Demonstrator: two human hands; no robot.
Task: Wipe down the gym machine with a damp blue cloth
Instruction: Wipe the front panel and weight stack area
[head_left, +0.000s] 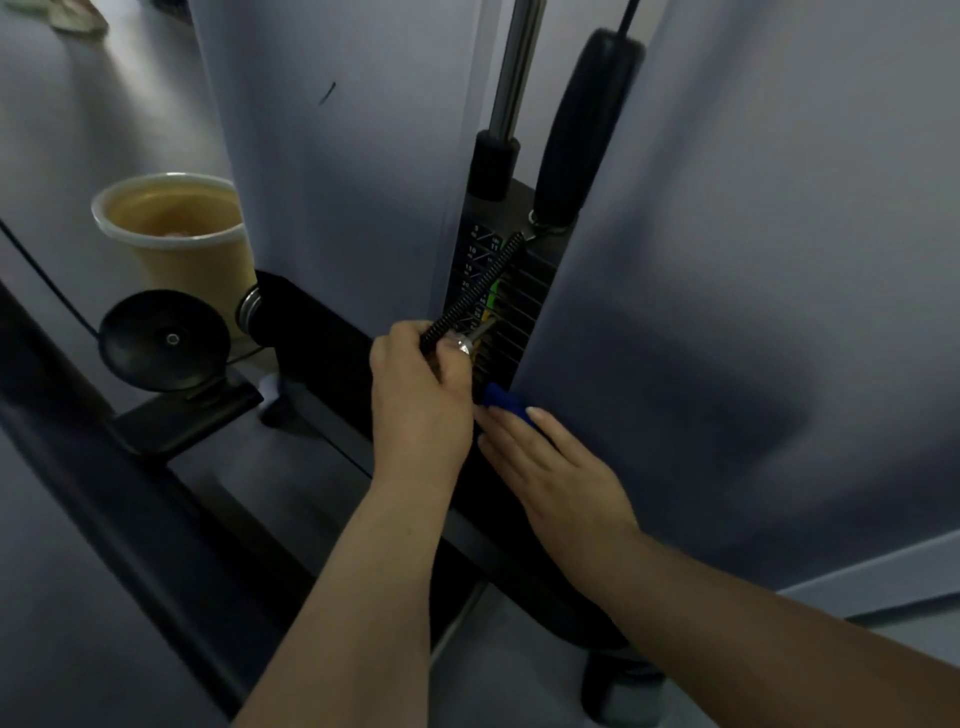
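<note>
- Fingers (511, 423) of the right hand (556, 467) lie straight and flat, pressing the blue cloth (503, 399) against the lower weight stack (511, 306); the cloth peeks out just past the fingertips.
- Beside it, the left hand (421, 395) curls round the coiled black cord (475, 291) and selector pin (467, 345).
- Farther left stands a yellowish bucket (176, 234).

The machine (519, 301) stands upright between grey panels: a black weight stack with numbered plates, a chrome guide rod above it and a coiled black cord slanting across its front. The blue cloth (501, 397) is bunched against the stack's lower plates, mostly hidden
</note>
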